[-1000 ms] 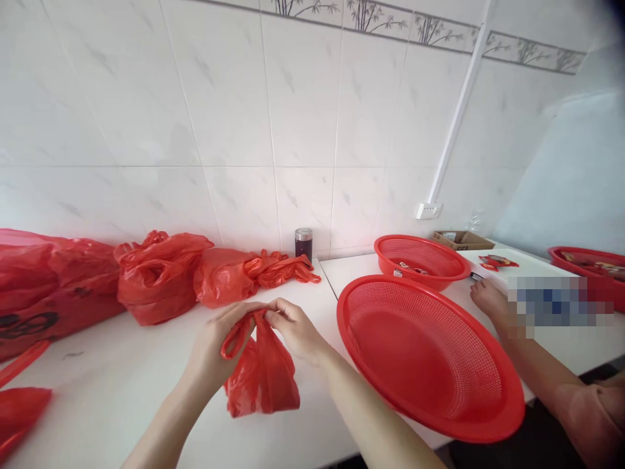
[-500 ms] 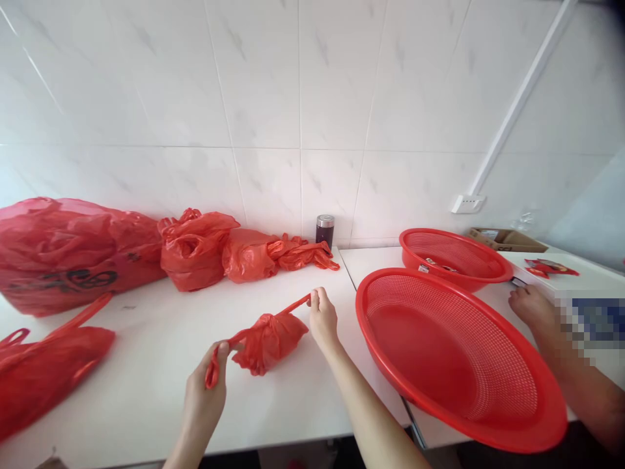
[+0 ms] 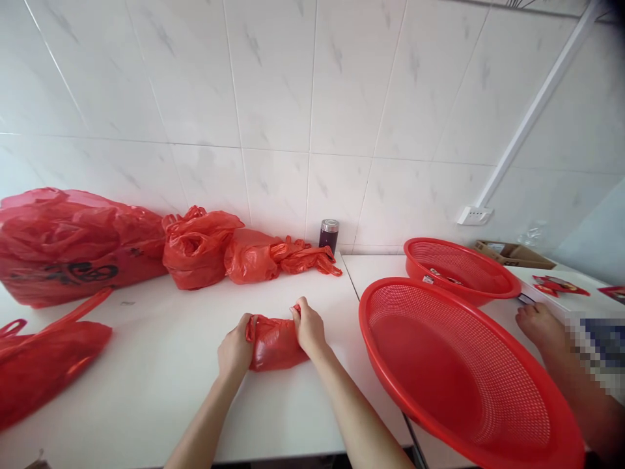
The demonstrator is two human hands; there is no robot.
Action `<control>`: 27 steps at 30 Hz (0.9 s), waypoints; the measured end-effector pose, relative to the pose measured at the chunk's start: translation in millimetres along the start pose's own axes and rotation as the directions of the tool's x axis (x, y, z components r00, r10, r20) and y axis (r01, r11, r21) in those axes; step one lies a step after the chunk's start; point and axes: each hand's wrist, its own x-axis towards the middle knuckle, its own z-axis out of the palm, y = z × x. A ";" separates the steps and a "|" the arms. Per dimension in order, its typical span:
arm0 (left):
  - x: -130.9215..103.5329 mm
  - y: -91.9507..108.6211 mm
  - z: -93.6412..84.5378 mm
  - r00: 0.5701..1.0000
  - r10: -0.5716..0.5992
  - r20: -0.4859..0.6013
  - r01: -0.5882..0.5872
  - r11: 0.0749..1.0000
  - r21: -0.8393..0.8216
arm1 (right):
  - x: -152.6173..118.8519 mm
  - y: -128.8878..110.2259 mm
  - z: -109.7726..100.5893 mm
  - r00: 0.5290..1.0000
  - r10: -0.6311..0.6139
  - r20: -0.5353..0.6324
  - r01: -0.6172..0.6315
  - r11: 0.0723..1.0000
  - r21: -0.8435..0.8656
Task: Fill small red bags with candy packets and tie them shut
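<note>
A small red plastic bag [image 3: 276, 345] rests on the white table [image 3: 161, 384] between my two hands. My left hand [image 3: 237, 345] is closed on its left top corner, fingers wrapped round the plastic. On the right side, my right hand [image 3: 308, 326] pinches the bag's other top end. The bag looks plump, and its contents are hidden. Just right of my right hand stands a large red basket [image 3: 424, 358], tilted, with nothing seen in it.
Red bags [image 3: 200, 251] line the wall beside a dark cup [image 3: 329, 236]. Another red bag [image 3: 49, 365] lies at left. A second basket [image 3: 461, 260], a cardboard box [image 3: 517, 254] and another person's hand [image 3: 537, 322] are at right.
Both hands have moved closer together onto the bag. Its stretched handles are now gathered in at the sides, and the bag looks wider and flatter. The view has shifted slightly.
</note>
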 end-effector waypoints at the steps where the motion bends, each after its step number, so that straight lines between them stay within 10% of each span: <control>1: 2.7 -2.0 -1.6 1.000 0.014 0.014 -0.014 0.999 0.036 | 2.9 3.6 0.6 1.000 0.003 0.000 -0.003 1.000 -0.002; 14: 3.4 -12.9 2.8 0.995 0.089 0.052 -0.098 0.975 0.197 | -2.5 16.7 10.6 0.990 0.093 -0.105 -0.100 0.993 -0.059; 27: 7.2 8.7 -2.8 0.996 -0.025 0.081 0.041 0.980 -0.197 | 3.0 21.0 2.7 0.979 0.124 -0.159 -0.123 0.992 0.022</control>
